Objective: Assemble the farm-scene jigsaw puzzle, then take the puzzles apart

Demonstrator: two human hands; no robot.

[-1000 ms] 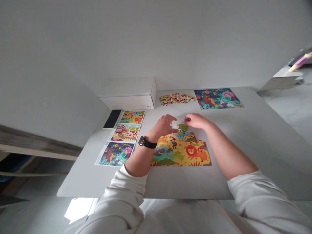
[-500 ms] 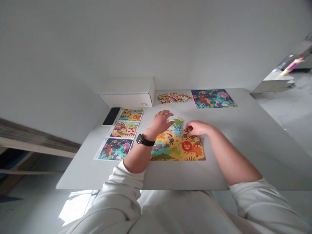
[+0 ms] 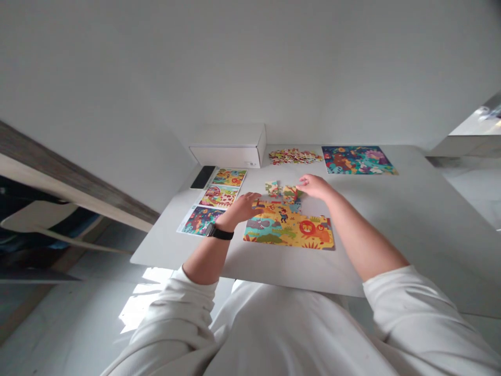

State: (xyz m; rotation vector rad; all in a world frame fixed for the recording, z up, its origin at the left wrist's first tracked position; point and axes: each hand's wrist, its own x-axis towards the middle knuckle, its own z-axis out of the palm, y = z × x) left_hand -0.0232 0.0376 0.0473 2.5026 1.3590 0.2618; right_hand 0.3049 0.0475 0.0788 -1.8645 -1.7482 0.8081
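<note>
A partly joined jigsaw puzzle (image 3: 289,236), yellow with lions and a hippo, lies in front of me on the table. My right hand (image 3: 314,186) is beyond its upper right part, fingertips pinching the edge of a yellow puzzle piece (image 3: 290,194) with a tree on it. That piece is over the puzzle's upper edge, partly covering a blue area. Beside it lies a loose green and cream piece (image 3: 273,188). My left hand (image 3: 243,207), a dark watch (image 3: 219,232) on its wrist, hovers at the puzzle's upper left corner, fingers loosely curved and apart.
A pile of puzzle pieces (image 3: 294,156) lies at the back, between a white box (image 3: 227,155) and a finished dark blue puzzle (image 3: 358,160). At the left are a picture sheet (image 3: 219,197) with three scenes and a black phone (image 3: 202,177).
My right hand has lifted away from the puzzle's right side with the tree piece. My left hand has drawn back to the left, toward me. The view has shifted left.
</note>
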